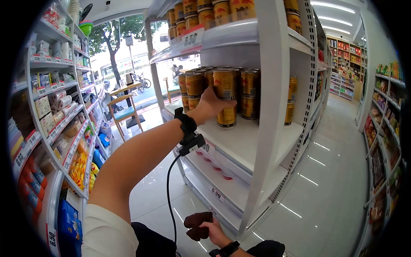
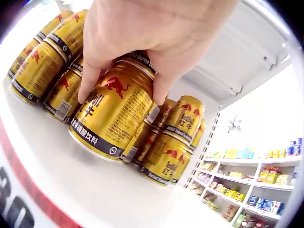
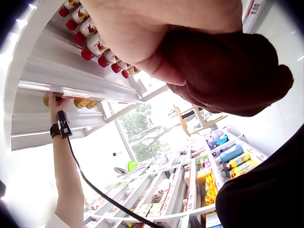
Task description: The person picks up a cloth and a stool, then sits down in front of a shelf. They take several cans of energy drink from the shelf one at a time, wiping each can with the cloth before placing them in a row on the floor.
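Observation:
At the middle shelf, my left hand (image 1: 209,105) grips a stack of two gold Red Bull cans round where they meet. The upper can (image 1: 224,83) stands on the lower can (image 1: 226,118), close to the shelf's front edge. In the left wrist view, the fingers lie on the left side of the lower can (image 2: 114,104) and the thumb on its right. More stacked gold cans (image 1: 249,92) stand behind and on both sides. Low down in the head view, my right hand (image 1: 214,231) holds a dark brown folded cloth (image 1: 198,225), its surface soft and plain.
White shelf boards (image 1: 265,143) carry price tags along their fronts. More cans stand on the shelf above, and red-capped bottles (image 3: 90,42) on one below. A wooden chair (image 1: 124,111) stands by the window, and stocked shelving (image 1: 60,107) lines the left. A black cable (image 1: 169,192) hangs from the left wrist.

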A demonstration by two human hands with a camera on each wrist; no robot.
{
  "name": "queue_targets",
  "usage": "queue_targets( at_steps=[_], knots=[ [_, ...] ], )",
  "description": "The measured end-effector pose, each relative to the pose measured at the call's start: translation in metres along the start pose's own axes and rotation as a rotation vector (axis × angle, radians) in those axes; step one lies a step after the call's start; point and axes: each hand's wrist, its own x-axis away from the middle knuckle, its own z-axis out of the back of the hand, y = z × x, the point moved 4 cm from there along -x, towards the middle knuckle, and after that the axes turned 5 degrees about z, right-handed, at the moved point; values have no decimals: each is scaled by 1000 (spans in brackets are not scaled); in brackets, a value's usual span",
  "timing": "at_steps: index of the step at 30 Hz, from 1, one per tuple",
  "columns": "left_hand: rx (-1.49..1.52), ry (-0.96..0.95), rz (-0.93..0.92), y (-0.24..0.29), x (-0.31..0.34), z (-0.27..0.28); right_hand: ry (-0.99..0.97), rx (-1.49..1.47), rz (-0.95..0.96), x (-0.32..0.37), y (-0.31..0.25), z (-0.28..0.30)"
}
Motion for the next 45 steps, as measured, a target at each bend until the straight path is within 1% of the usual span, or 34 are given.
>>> queue_targets(
  at_steps=[2, 4, 5, 6, 8, 10, 12, 14, 15, 16, 18, 19, 21, 22, 24, 25, 28, 29, 30, 32, 35, 37, 40, 42, 44, 45],
  knots=[
    [22, -6, 22, 18, 21, 14, 0, 28, -3, 3, 1, -4],
    [126, -53, 96, 25, 37, 27, -25, 34, -24, 3, 10, -2],
    [112, -42, 105, 42, 54, 35, -41, 38, -43, 3, 14, -2],
    [113, -31, 108, 47, 65, 43, -47, 45, -50, 6, 16, -3],
    [323, -102, 136, 49, 87, 57, -40, 75, -76, 10, 19, -3],
    [339, -94, 152, 47, 113, 71, -57, 71, -76, 12, 21, -4],
    [551, -155, 313, 29, 143, 82, -63, 60, -78, 16, 18, -7],
    [689, -169, 409, 4, 179, 85, -80, -65, -20, 18, 7, -9],
    [724, -168, 445, -7, 199, 85, -54, -144, -74, 17, 5, -9],
    [759, -165, 481, -18, 220, 84, -79, -155, -30, 18, -3, -10],
    [809, -145, 585, -53, 258, 80, -125, -258, -89, 27, -31, -30],
    [840, -127, 632, -72, 275, 75, -116, -255, -99, 30, -38, -34],
    [853, -99, 696, -111, 304, 65, -139, -203, -3, 33, -48, -40],
    [859, -76, 722, -130, 316, 59, -131, -202, -12, 34, -45, -39],
    [873, -42, 748, -159, 335, 45, -98, -135, 5, 34, -42, -35],
    [882, -23, 764, -169, 342, 40, -133, -123, 35, 36, -44, -37],
    [877, -22, 777, -189, 358, 25, -122, -63, 34, 30, -29, -27],
    [885, -35, 790, -189, 360, 23, -66, -72, -29, 32, -27, -26],
    [899, -27, 799, -191, 363, 21, -59, -64, -44, 32, -25, -26],
    [851, -60, 745, -193, 367, 19, -66, 10, -45, 31, -20, -26],
    [900, -97, 724, -193, 368, 17, -25, -1, -71, 29, -14, -22],
    [891, -92, 744, -194, 368, 17, -1, 10, -78, 29, -13, -21],
    [906, -75, 764, -207, 371, 9, -23, -4, -73, 29, -14, -24],
    [937, -65, 772, -212, 372, 0, 42, -2, -9, 31, -15, -26],
    [1132, 1, 658, -208, 371, -6, 63, -2, 11, 32, -8, -26],
    [1133, -1, 664, -209, 371, -11, 81, 33, 39, 32, -7, -28]
  ],
)
